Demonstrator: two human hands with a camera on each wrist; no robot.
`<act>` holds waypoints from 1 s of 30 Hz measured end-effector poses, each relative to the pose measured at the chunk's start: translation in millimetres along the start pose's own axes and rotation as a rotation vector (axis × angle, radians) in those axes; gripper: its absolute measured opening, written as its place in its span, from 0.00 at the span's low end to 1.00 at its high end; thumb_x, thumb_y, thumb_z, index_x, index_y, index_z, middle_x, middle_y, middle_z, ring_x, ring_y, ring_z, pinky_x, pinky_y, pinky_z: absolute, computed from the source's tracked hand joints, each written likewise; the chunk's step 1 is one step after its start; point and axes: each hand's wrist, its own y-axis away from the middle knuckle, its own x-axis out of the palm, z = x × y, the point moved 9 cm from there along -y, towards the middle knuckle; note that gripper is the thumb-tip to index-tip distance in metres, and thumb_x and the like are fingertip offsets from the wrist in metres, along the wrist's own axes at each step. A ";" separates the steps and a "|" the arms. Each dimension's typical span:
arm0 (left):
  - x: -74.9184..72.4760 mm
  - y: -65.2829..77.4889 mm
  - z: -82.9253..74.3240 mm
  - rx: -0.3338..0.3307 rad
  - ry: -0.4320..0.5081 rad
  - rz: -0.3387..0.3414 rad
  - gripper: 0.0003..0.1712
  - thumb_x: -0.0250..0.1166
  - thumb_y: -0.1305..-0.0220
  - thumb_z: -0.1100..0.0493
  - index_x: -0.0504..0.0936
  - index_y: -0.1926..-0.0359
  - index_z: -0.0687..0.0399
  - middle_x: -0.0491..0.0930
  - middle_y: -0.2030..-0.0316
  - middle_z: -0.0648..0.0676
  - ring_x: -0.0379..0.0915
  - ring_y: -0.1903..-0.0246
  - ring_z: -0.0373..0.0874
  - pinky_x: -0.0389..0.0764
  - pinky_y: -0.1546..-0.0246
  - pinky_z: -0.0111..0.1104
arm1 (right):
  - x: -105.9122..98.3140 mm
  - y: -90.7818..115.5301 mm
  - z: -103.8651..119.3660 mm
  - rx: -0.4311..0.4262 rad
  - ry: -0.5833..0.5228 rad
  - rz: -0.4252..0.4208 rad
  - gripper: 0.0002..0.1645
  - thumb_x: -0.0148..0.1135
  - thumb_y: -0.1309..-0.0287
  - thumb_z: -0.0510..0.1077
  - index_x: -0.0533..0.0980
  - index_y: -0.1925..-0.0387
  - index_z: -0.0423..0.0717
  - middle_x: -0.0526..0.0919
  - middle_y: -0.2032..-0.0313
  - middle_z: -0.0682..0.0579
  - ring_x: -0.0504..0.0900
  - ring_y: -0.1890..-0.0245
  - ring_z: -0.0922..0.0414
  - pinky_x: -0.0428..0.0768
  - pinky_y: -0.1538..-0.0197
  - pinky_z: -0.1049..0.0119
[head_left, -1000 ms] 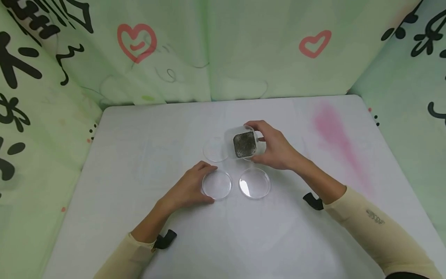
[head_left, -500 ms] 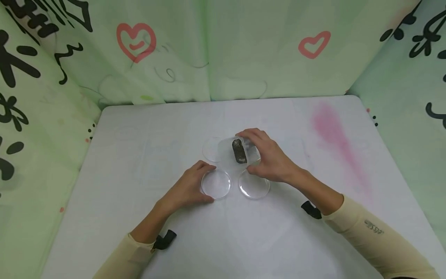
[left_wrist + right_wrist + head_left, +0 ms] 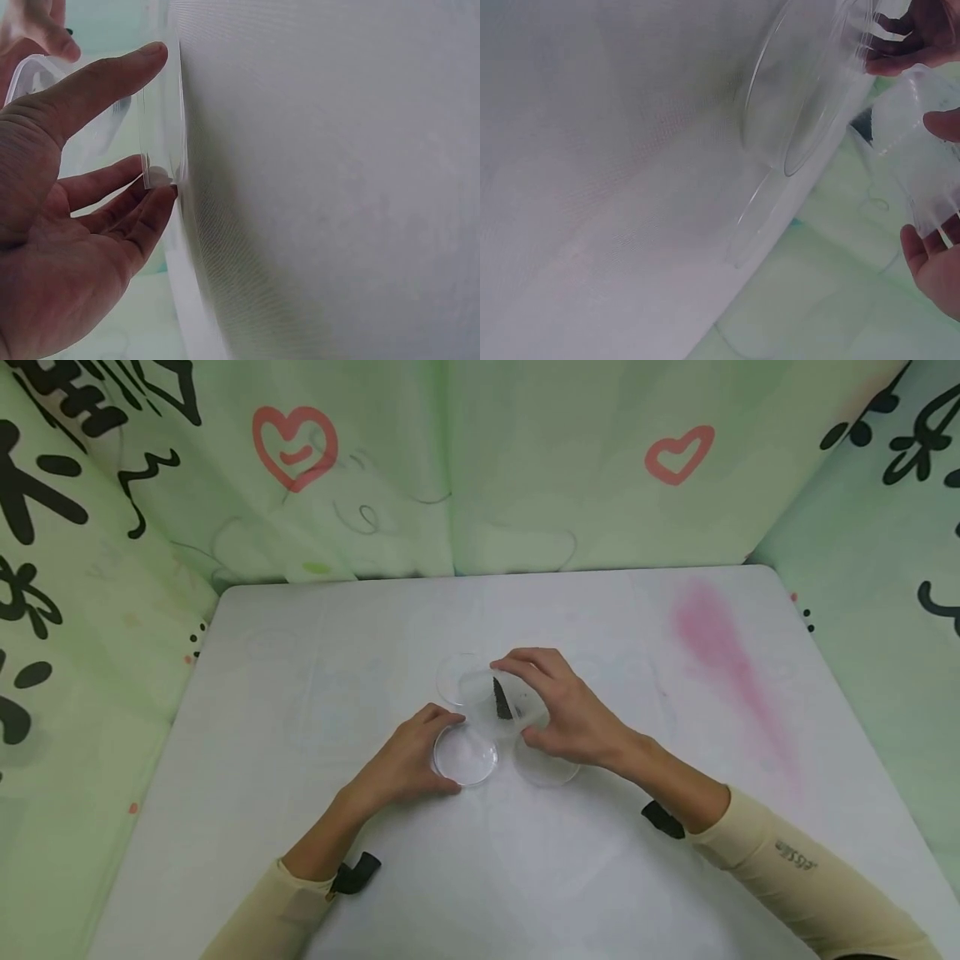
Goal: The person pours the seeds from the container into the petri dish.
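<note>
My left hand (image 3: pixel 408 758) grips the near left petri dish (image 3: pixel 467 754) on the table, thumb on one side of its rim and fingers on the other. My right hand (image 3: pixel 566 710) holds a clear plastic container (image 3: pixel 909 124) above the dishes, its mouth tipped to the left. Dark granular material (image 3: pixel 501 700) shows inside it. Below my right hand, partly covered by it, lies the near right petri dish (image 3: pixel 547 766). The far left petri dish (image 3: pixel 448 681) is faintly visible, overlapped by the container. A spot behind the near right dish is hidden by the container and hand.
The white-covered table (image 3: pixel 300 710) has a pink stain (image 3: pixel 720 643) at its right. Green printed curtains (image 3: pixel 510 485) stand behind it and along both sides. A black strap piece (image 3: pixel 356 873) sticks out at each wrist.
My right hand has moved left and toward me, tipping the container further, so less of the dark material shows. The left hand stays on its dish.
</note>
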 end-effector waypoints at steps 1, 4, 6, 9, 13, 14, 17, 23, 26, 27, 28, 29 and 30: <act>0.2 0.1 0.1 0.000 -0.004 0.001 0.50 0.87 0.59 0.60 0.76 0.33 0.62 0.75 0.39 0.58 0.77 0.40 0.54 0.79 0.38 0.48 | 0.6 0.2 2.4 -0.016 0.005 -0.002 0.54 0.74 0.59 0.27 0.68 0.27 0.50 0.69 0.32 0.48 0.63 0.29 0.49 0.79 0.37 0.52; 0.8 0.6 0.3 -0.003 -0.004 0.005 0.50 0.87 0.59 0.60 0.76 0.33 0.62 0.75 0.39 0.59 0.77 0.41 0.55 0.79 0.38 0.48 | 2.5 0.9 9.6 -0.063 0.032 -0.010 0.54 0.74 0.60 0.26 0.69 0.28 0.49 0.70 0.32 0.47 0.64 0.29 0.48 0.78 0.37 0.51; 0.2 1.4 -0.6 0.004 -0.010 0.000 0.50 0.87 0.60 0.60 0.76 0.33 0.63 0.76 0.40 0.59 0.77 0.42 0.54 0.80 0.38 0.47 | 3.8 1.4 14.3 -0.092 0.056 -0.016 0.54 0.74 0.61 0.26 0.70 0.28 0.49 0.71 0.33 0.48 0.65 0.30 0.48 0.77 0.36 0.51; -0.5 1.9 -1.5 0.010 -0.011 -0.005 0.49 0.87 0.59 0.61 0.76 0.34 0.64 0.76 0.41 0.59 0.78 0.43 0.55 0.80 0.39 0.47 | 6.3 1.8 19.8 -0.130 0.094 -0.024 0.53 0.73 0.62 0.25 0.70 0.29 0.48 0.72 0.34 0.48 0.66 0.31 0.47 0.75 0.35 0.49; -1.4 2.0 -1.7 0.009 -0.007 -0.005 0.48 0.86 0.59 0.60 0.76 0.34 0.64 0.76 0.41 0.59 0.78 0.43 0.54 0.80 0.39 0.47 | 9.5 1.8 24.4 -0.165 0.126 -0.030 0.53 0.71 0.63 0.24 0.71 0.30 0.48 0.73 0.34 0.48 0.67 0.31 0.46 0.73 0.33 0.47; -1.5 2.0 -1.5 0.007 -0.004 -0.004 0.48 0.86 0.59 0.60 0.76 0.34 0.63 0.76 0.41 0.59 0.77 0.42 0.55 0.80 0.39 0.47 | 10.6 2.0 25.1 -0.171 0.133 -0.030 0.53 0.71 0.63 0.23 0.71 0.30 0.48 0.73 0.35 0.48 0.68 0.31 0.46 0.72 0.32 0.47; -2.1 1.7 -1.8 0.010 -0.004 -0.007 0.48 0.86 0.59 0.60 0.76 0.35 0.64 0.76 0.41 0.59 0.77 0.42 0.55 0.80 0.39 0.48 | 12.4 2.1 28.5 -0.192 0.159 -0.032 0.53 0.69 0.64 0.22 0.71 0.30 0.48 0.74 0.35 0.48 0.69 0.31 0.46 0.72 0.31 0.47; -2.4 1.3 -2.5 0.019 0.009 -0.007 0.48 0.86 0.59 0.61 0.76 0.34 0.64 0.76 0.40 0.60 0.77 0.42 0.55 0.80 0.39 0.48 | 12.7 3.0 37.5 -0.237 0.233 -0.050 0.50 0.66 0.62 0.22 0.73 0.32 0.47 0.76 0.36 0.48 0.72 0.33 0.46 0.74 0.32 0.49; -3.1 1.6 -3.1 0.027 0.010 -0.011 0.49 0.86 0.60 0.61 0.76 0.34 0.64 0.76 0.41 0.60 0.77 0.42 0.55 0.80 0.39 0.48 | 12.8 3.2 40.9 -0.253 0.256 -0.053 0.49 0.64 0.62 0.21 0.73 0.32 0.46 0.76 0.37 0.48 0.73 0.33 0.46 0.74 0.32 0.49; -3.3 1.6 -3.1 0.028 0.007 -0.013 0.48 0.86 0.60 0.61 0.76 0.35 0.64 0.76 0.41 0.60 0.77 0.43 0.55 0.80 0.40 0.48 | 12.8 3.2 41.9 -0.258 0.262 -0.054 0.49 0.64 0.62 0.21 0.74 0.33 0.46 0.77 0.37 0.48 0.73 0.34 0.47 0.74 0.32 0.49; -3.4 1.8 -3.1 0.026 0.008 -0.012 0.49 0.86 0.60 0.61 0.76 0.34 0.64 0.76 0.41 0.60 0.77 0.42 0.55 0.80 0.39 0.48 | 13.0 3.4 42.7 -0.262 0.268 -0.055 0.49 0.63 0.63 0.21 0.74 0.33 0.46 0.77 0.37 0.48 0.73 0.34 0.47 0.75 0.32 0.49; -3.3 1.7 -3.0 0.026 0.005 -0.013 0.49 0.86 0.60 0.61 0.76 0.34 0.64 0.76 0.41 0.59 0.77 0.43 0.54 0.80 0.40 0.48 | 13.2 3.5 43.4 -0.266 0.276 -0.057 0.49 0.63 0.63 0.21 0.74 0.33 0.47 0.77 0.38 0.49 0.74 0.34 0.47 0.75 0.33 0.49; -3.0 1.6 -2.9 0.022 0.005 -0.010 0.49 0.86 0.60 0.61 0.76 0.34 0.64 0.76 0.41 0.59 0.77 0.42 0.54 0.80 0.39 0.48 | 13.0 3.7 44.2 -0.271 0.284 -0.061 0.49 0.62 0.63 0.21 0.74 0.33 0.47 0.78 0.38 0.49 0.74 0.34 0.47 0.75 0.33 0.49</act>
